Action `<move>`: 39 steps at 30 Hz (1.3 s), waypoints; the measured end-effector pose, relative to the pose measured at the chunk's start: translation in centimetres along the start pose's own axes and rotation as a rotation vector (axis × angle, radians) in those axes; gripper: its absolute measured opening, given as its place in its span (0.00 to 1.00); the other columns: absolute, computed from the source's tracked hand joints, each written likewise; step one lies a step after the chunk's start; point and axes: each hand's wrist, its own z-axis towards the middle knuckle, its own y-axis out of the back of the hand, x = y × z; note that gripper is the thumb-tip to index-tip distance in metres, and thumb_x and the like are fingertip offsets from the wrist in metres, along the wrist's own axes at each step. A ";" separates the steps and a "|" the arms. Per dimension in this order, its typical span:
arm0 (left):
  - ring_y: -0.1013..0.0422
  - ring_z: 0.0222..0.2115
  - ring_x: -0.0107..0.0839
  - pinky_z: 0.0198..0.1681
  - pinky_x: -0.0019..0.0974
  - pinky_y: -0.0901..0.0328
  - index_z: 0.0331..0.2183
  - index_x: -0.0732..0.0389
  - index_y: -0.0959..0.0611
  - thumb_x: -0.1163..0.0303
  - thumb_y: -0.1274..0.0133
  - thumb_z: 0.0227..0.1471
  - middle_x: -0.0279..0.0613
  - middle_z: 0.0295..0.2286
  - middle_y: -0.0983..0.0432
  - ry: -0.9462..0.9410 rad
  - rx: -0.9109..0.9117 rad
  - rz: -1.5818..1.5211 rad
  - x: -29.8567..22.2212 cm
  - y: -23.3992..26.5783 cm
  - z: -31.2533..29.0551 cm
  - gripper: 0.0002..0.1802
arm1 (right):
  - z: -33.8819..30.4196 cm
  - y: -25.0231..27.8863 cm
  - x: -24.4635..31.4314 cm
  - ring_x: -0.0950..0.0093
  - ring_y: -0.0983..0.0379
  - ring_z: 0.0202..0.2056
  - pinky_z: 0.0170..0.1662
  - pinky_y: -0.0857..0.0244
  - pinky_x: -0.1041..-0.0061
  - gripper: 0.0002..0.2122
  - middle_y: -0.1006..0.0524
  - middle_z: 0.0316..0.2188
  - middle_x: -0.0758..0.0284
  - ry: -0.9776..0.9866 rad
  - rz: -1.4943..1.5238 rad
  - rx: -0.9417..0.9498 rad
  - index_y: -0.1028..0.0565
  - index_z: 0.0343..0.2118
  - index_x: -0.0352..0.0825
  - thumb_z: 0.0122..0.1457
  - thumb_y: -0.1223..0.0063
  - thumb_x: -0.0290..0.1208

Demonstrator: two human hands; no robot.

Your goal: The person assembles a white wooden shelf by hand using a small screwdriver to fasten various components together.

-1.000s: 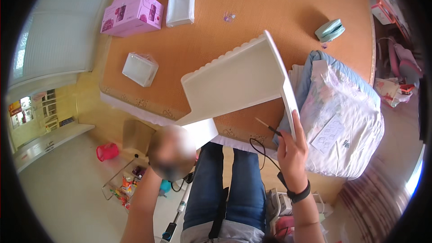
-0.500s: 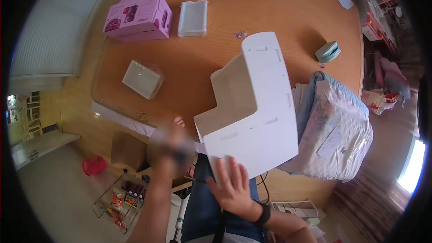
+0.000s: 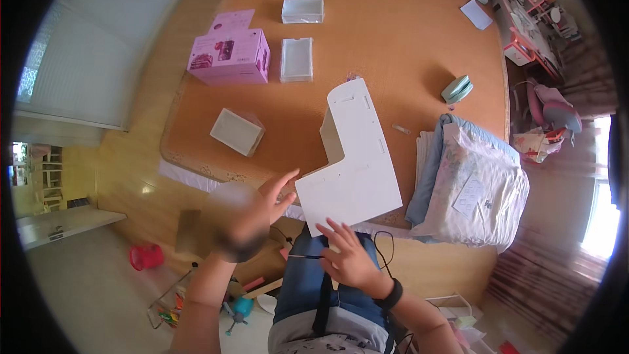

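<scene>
A white L-shaped organizer shell stands at the near edge of the bed, its slotted side panel facing up and an open hollow on its left. My right hand has its fingertips at the panel's lower edge. Held in that hand is a thin screwdriver, its metal shaft pointing left; most of its handle is hidden. My left hand is by the shell's left corner, fingers apart and nothing seen in them. Its wrist is blurred.
On the orange-brown bed mat lie white trays in clear wrap, a pink carton and a green pouch. Folded bedding sits at the right. A red basket stands on the floor at left.
The shell has turned, so its hollow shows less and its side panel faces up more. My left hand has risen toward its corner, fingers spread. The whole view has shifted.
</scene>
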 end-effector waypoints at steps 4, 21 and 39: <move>0.48 0.56 0.48 0.57 0.53 0.52 0.55 0.59 0.38 0.65 0.49 0.47 0.51 0.56 0.48 -0.243 -0.008 0.610 -4.0 -2.2 0.0 0.33 | -5.7 4.8 0.2 0.56 0.37 0.50 0.51 0.43 0.58 0.02 0.30 0.45 0.58 -0.104 -0.011 -0.173 0.29 0.21 0.31 0.44 0.50 0.23; 0.51 0.57 0.51 0.56 0.57 0.55 0.55 0.55 0.36 0.64 0.42 0.38 0.53 0.57 0.49 -0.160 -0.097 1.010 -14.9 -12.5 2.0 0.40 | -34.1 21.3 -10.2 0.59 0.32 0.40 0.45 0.40 0.66 0.03 0.27 0.36 0.59 -0.618 -0.054 -0.584 0.31 0.19 0.27 0.47 0.55 0.19; 0.30 0.31 0.45 0.32 0.44 0.35 0.33 0.59 0.26 0.68 0.46 0.44 0.45 0.30 0.29 -0.285 0.147 0.402 -21.2 -64.4 21.5 0.11 | -45.9 20.7 -25.4 0.62 0.30 0.36 0.40 0.36 0.70 0.06 0.27 0.34 0.59 -1.025 -0.001 -0.949 0.24 0.31 0.29 0.49 0.48 0.20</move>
